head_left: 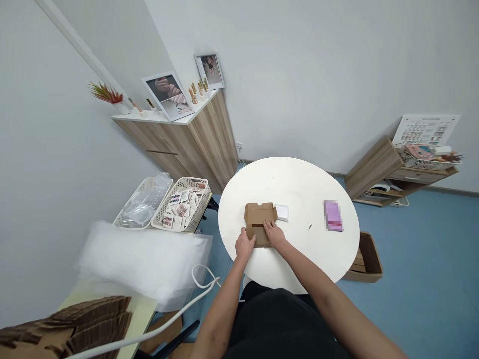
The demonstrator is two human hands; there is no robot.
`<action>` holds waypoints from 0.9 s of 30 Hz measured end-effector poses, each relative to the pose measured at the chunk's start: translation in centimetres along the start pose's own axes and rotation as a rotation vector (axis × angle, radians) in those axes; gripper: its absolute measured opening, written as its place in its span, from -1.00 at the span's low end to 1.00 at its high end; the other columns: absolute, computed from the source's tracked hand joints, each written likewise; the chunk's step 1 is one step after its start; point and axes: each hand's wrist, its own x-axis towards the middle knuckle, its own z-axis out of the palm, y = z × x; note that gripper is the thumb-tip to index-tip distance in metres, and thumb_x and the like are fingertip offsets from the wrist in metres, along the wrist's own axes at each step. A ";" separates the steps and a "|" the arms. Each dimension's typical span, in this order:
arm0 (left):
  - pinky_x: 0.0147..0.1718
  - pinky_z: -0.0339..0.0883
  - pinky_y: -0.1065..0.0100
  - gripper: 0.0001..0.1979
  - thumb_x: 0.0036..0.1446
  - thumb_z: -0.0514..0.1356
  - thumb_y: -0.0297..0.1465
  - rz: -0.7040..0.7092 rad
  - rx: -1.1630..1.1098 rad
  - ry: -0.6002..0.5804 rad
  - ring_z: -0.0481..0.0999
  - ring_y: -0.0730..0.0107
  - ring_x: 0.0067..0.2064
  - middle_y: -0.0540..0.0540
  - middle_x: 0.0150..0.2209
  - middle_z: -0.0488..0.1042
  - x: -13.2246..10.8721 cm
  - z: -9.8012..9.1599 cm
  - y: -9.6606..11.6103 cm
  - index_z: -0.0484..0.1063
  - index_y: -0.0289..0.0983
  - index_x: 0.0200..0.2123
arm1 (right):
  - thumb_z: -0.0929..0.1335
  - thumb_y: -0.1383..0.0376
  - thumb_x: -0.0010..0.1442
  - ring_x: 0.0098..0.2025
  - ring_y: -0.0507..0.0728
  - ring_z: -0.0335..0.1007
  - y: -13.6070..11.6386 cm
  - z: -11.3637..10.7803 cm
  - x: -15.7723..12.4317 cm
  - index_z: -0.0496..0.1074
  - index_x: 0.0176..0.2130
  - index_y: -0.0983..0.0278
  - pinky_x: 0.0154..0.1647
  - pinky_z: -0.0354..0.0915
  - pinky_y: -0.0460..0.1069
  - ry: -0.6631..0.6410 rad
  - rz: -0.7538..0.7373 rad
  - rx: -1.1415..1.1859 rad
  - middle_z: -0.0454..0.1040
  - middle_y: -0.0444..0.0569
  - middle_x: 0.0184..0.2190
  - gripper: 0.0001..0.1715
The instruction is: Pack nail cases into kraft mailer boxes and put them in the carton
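Note:
A small brown cardboard box (261, 214) lies on the white round table (299, 179), its lid flap folded open away from me. My left hand (245, 245) grips the box's near left side, with the thumb over the edge. At the right side wall, my right hand (275, 234) is closed on the cardboard, its fingertips reaching over the inside. Just right of the box, a small white packet (282, 213) lies close to the lid.
A blurred purple item (333, 216) lies toward the table's right. To the left, a white basket (202, 199) holds several carded items beside white foam sheets (142, 259). Stacked folded cardboard (90, 324) sits lower left. An open carton (370, 257) stands on the floor at right.

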 end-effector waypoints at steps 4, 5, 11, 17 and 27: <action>-0.17 0.29 0.24 -0.71 0.31 -0.01 -0.26 0.109 0.256 -0.034 0.52 0.14 -0.11 -0.22 -0.14 0.48 0.0 0.4 0.8 0.30 -0.26 -0.01 | 0.53 0.19 -0.08 0.40 0.35 -0.18 0.1 0.2 0.0 -0.09 0.38 0.20 0.23 0.19 0.13 0.011 -0.013 -0.003 -0.09 0.09 0.41 0.23; -0.18 0.29 0.25 -0.74 0.30 -0.01 -0.31 0.120 0.299 -0.050 0.51 0.15 -0.11 -0.22 -0.11 0.46 0.1 0.5 0.8 0.31 -0.26 -0.02 | 0.53 0.19 -0.08 0.40 0.35 -0.17 0.1 0.2 0.0 -0.09 0.38 0.21 0.24 0.18 0.14 0.015 -0.015 -0.004 -0.08 0.09 0.40 0.23; -0.24 0.28 0.29 -0.64 0.17 0.09 -0.48 0.111 0.350 -0.065 0.49 0.18 -0.11 -0.20 -0.02 0.36 1.5 0.8 -0.1 0.23 -0.23 0.05 | 0.55 0.22 -0.11 0.40 0.36 -0.18 0.1 0.5 0.0 -0.10 0.39 0.21 0.24 0.18 0.15 0.021 -0.012 0.002 -0.07 0.11 0.40 0.27; -0.17 0.28 0.30 -0.57 0.10 0.03 -0.64 0.151 0.343 -0.040 0.45 0.21 -0.06 -0.15 -0.06 0.39 2.4 1.1 -1.5 0.22 -0.22 0.04 | 0.56 0.19 -0.13 0.40 0.35 -0.17 0.1 1.0 0.1 -0.12 0.39 0.20 0.23 0.19 0.16 0.036 -0.024 0.018 -0.09 0.12 0.40 0.31; 0.01 0.25 0.16 -0.59 0.15 0.13 -0.39 0.284 0.338 0.019 0.37 0.11 0.07 -0.19 0.02 0.36 2.1 0.9 -2.5 0.23 -0.23 0.08 | 0.57 0.21 -0.17 0.41 0.35 -0.20 -0.2 0.3 0.1 -0.10 0.39 0.22 0.24 0.19 0.13 0.006 -0.023 0.017 -0.08 0.12 0.40 0.33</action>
